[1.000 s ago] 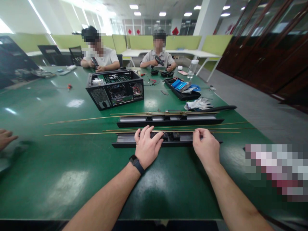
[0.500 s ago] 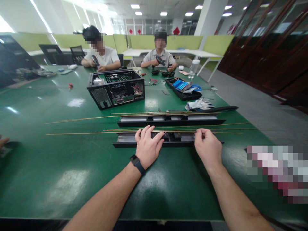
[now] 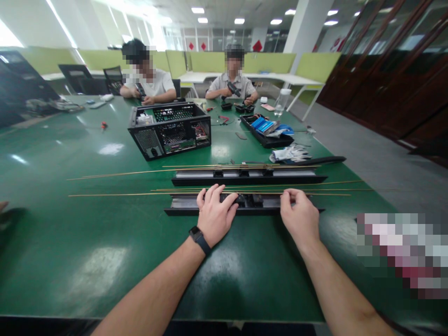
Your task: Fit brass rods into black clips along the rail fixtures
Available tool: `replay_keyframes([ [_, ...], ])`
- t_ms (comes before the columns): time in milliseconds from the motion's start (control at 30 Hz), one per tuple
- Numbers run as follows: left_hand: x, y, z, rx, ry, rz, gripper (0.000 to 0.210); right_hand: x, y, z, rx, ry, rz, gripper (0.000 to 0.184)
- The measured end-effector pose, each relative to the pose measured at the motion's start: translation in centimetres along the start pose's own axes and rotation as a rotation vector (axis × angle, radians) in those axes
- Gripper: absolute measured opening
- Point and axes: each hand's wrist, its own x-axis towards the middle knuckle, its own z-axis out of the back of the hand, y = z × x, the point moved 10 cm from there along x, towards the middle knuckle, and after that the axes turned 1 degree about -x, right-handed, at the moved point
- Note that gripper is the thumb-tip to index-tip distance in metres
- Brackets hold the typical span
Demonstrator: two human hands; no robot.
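- Head view, and at the heart of it sits the near rail (image 3: 184,203), a long black-edged channel with a pale inner strip, lying lengthwise on the green table (image 3: 140,289).
- Black blocks (image 3: 258,200) sit inside the near rail, around its middle, partly covered by fingers.
- Golden rods (image 3: 112,195) run along the near rail's back edge, poking well past both its ends.
- Left hand (image 3: 215,207): palm down across the near rail, left of its middle, fingers spread apart and resting there; what lies under the fingertips is hidden. That wrist wears a dark watch (image 3: 199,239), in front of the near rail.
- Right hand (image 3: 299,210), over the near rail's right part: thumb and forefinger together, pinched on one golden rod (image 3: 331,194).
- Just behind the near rail, the far rail (image 3: 245,180) lies parallel, more rods along its back.
- Behind the near rail and leftward stands an open computer case (image 3: 147,140).
- Behind it and rightward: white gloves (image 3: 289,153), then a black tray (image 3: 278,142) heaped with blue packets (image 3: 261,125), and a clear bottle (image 3: 282,102) beyond.
- Well behind the near rail, two people sit across the table, the right-hand one gripping a dark drill-like tool (image 3: 233,88).
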Motion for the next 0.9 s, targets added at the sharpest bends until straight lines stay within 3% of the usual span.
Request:
replay_keyframes([
  [900, -0.1, 0.05, -0.02, 0.012, -0.007, 0.0, 0.026, -0.05, 0.2, 0.03, 0.017, -0.011, 0.029, 0.024],
])
